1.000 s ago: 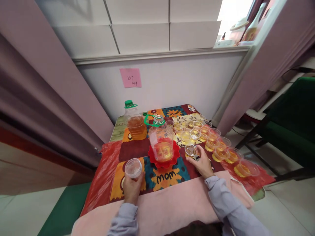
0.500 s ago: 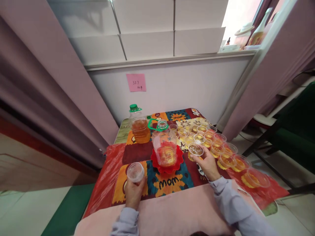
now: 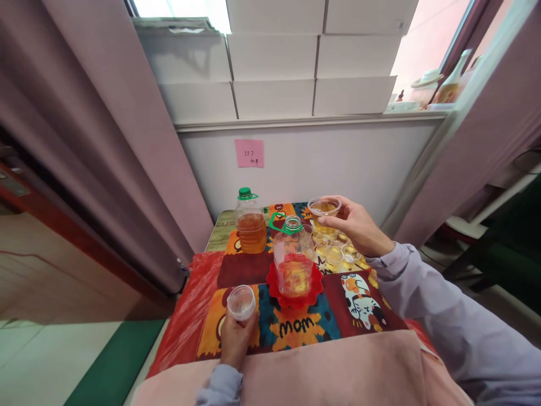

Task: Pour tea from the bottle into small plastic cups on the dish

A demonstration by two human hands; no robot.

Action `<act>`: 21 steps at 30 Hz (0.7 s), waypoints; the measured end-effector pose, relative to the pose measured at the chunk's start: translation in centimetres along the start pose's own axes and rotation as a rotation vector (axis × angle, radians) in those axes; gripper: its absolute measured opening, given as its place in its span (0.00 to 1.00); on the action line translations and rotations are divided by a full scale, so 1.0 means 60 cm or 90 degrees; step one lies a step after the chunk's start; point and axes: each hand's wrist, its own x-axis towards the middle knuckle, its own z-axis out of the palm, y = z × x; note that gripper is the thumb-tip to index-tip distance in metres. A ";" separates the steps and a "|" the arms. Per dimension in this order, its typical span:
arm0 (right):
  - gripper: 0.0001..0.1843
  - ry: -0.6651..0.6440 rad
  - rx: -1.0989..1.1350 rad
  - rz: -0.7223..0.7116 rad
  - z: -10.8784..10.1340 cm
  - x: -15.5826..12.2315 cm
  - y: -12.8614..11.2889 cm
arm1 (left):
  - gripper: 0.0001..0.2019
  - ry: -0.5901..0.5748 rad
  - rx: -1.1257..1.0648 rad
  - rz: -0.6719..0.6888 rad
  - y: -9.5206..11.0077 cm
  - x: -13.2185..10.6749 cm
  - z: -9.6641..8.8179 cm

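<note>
My right hand grips a clear plastic cup of pale yellow liquid by its side, raised above the far right of the table. My left hand is closed around a small clear plastic cup near the front left; I see no coloured liquid in it. Between the hands an uncapped clear jug with a green handle stands in a red scalloped dish, with some yellow liquid low inside. Below my right hand, several cups of yellow liquid stand close together, partly hidden by the hand and sleeve.
A second jug with a green cap holds amber liquid at the back left. A patterned mat and red plastic sheet cover the table, with pink cloth along the front. Behind the table is a white wall.
My right hand has lifted its cup and moved it up and away, over the far cups. The left hand still holds its cup in about the same place. The view has tilted upward slightly.
</note>
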 end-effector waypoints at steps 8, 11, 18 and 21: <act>0.31 -0.067 -0.023 0.015 0.022 0.037 -0.012 | 0.25 -0.015 -0.009 -0.006 -0.001 -0.002 -0.002; 0.29 -0.077 -0.046 0.021 0.023 0.042 -0.014 | 0.24 -0.015 -0.022 -0.006 -0.001 -0.002 -0.001; 0.28 -0.068 -0.089 0.037 0.023 0.048 -0.013 | 0.24 -0.016 -0.014 -0.024 -0.001 -0.001 -0.002; 0.29 -0.053 -0.134 0.027 0.021 0.048 -0.015 | 0.24 -0.015 -0.023 -0.025 0.002 -0.002 -0.002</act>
